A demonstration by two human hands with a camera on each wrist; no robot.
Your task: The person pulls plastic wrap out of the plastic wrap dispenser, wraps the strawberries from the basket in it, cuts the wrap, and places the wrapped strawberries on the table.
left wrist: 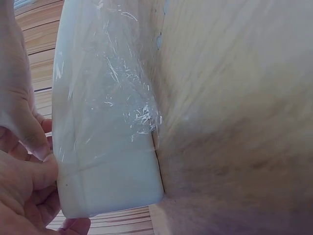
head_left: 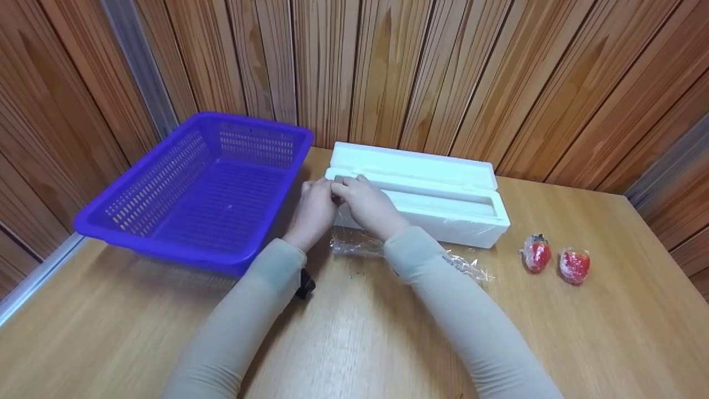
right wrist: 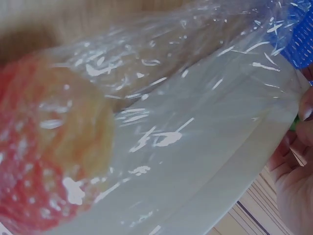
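A white foam box (head_left: 460, 224) stands at the back, with a white roll (head_left: 437, 202) lying inside. Clear plastic film (head_left: 357, 244) hangs over its front and creases towards the fingers in the right wrist view. My left hand (head_left: 316, 208) pinches the film at the box's left end. Beside it, fingertips meeting, my right hand (head_left: 370, 204) also pinches film; both sets of fingertips are partly hidden. A green bit (right wrist: 295, 123) shows by the fingers. Close to the right wrist camera, a red and yellow fruit (right wrist: 63, 142) appears through film; its kind is unclear.
A purple plastic basket (head_left: 166, 249) stands to the left. Two film-wrapped strawberries, one with leaves (head_left: 536, 254) and one more (head_left: 574, 266), lie right of the box. The box's lid (head_left: 415, 163) stands open against the wood-panelled wall (head_left: 421, 72). The wooden table (head_left: 354, 343) lies beneath.
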